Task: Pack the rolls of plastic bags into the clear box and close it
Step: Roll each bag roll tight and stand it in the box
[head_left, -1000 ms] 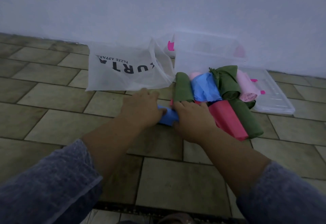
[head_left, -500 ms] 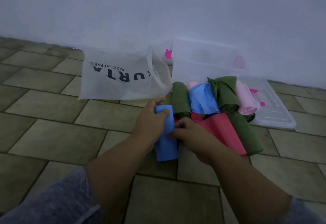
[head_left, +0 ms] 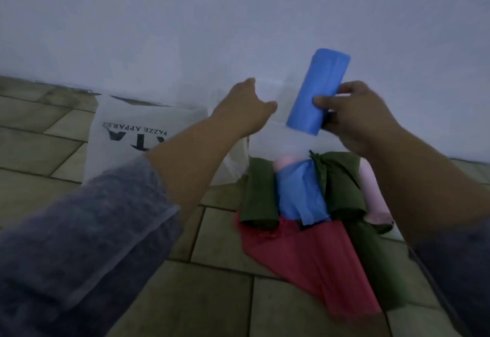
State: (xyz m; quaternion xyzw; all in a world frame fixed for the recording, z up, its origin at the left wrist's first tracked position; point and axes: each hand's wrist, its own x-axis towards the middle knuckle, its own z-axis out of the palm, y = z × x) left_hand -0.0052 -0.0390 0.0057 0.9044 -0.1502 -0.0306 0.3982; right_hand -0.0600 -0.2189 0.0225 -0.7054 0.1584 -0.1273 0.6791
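Note:
My right hand grips a tightly wound blue roll and holds it up, tilted, over the clear box, which is faint against the wall. My left hand is curled over the box's near left rim. In front of the box lies a pile of rolls on the floor: a green roll, a loosened blue one, a second green one, a pink one, a red one and a long green one. My right arm hides the box's lid.
A white printed plastic bag lies on the tiled floor to the left of the box. A pale wall stands right behind the box and the bag.
The blue roll has gone from my left hand on the floor to my right hand and up above the box. My left hand has moved forward to the box's rim.

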